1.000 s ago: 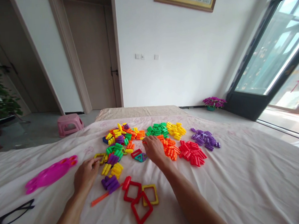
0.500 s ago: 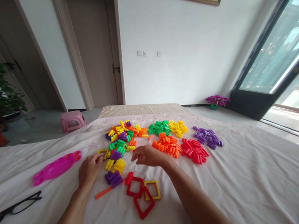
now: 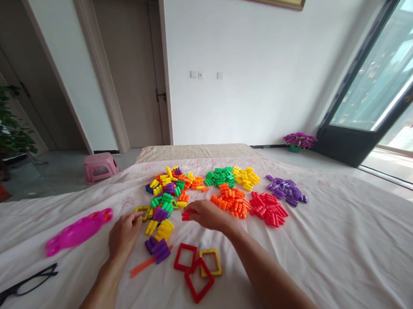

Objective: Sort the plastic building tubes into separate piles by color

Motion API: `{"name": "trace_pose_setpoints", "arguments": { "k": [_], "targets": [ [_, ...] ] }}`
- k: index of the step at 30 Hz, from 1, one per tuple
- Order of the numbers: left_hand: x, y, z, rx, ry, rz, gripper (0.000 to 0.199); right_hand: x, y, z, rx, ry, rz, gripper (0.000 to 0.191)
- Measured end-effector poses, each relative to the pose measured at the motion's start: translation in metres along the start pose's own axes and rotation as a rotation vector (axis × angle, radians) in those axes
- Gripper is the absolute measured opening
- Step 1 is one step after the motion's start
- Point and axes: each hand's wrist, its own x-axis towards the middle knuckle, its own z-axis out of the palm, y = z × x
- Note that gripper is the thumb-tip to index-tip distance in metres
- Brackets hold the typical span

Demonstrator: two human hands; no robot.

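My left hand [image 3: 125, 232] is closed, its thumb and fingertips together at the near edge of a yellow square frame [image 3: 146, 208]. My right hand [image 3: 206, 214] is held palm down over the cloth, fingers closed on a red plastic piece [image 3: 186, 216]. Between the hands spreads a mixed heap of plastic tube pieces: green pieces [image 3: 164, 200], yellow pieces [image 3: 165, 229] and purple pieces [image 3: 160, 250]. Two thin orange sticks [image 3: 142, 267] poke out from under the nearest purple ones. Nearer me lie a red square frame [image 3: 204, 290], another red frame [image 3: 177, 257] and a yellow frame [image 3: 218, 262].
Colour-sorted piles lie right of the heap: green [image 3: 220, 177], yellow [image 3: 246, 177], orange [image 3: 231, 200], red [image 3: 269, 210] and purple [image 3: 287, 189]. A magenta plastic toy [image 3: 81, 230] and black glasses [image 3: 26, 284] rest at left. The cloth [image 3: 329, 249] is wrinkled.
The red piece that lay beside the red frame is gone from there, and a red piece now shows in my right fingers. The orange sticks have shifted slightly. My left hand stays put.
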Motion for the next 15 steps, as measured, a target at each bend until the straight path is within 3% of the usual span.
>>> {"name": "trace_pose_setpoints", "arguments": {
  "k": [5,10,13,15],
  "targets": [
    [0.001,-0.003,0.001,0.019,0.001,0.009,0.042,-0.026,0.039,-0.056,-0.224,0.164,0.366,0.021],
    [0.002,-0.005,0.003,0.011,-0.003,0.005,0.042,-0.069,0.082,-0.097,-0.377,0.166,0.747,0.021],
    [0.002,-0.006,0.004,-0.007,-0.005,0.011,0.043,-0.089,0.093,-0.114,-0.421,0.199,0.934,0.028],
    [0.002,-0.005,0.005,-0.011,-0.001,0.01,0.042,-0.093,0.089,-0.12,-0.445,0.26,0.951,0.034]
  ]
}}
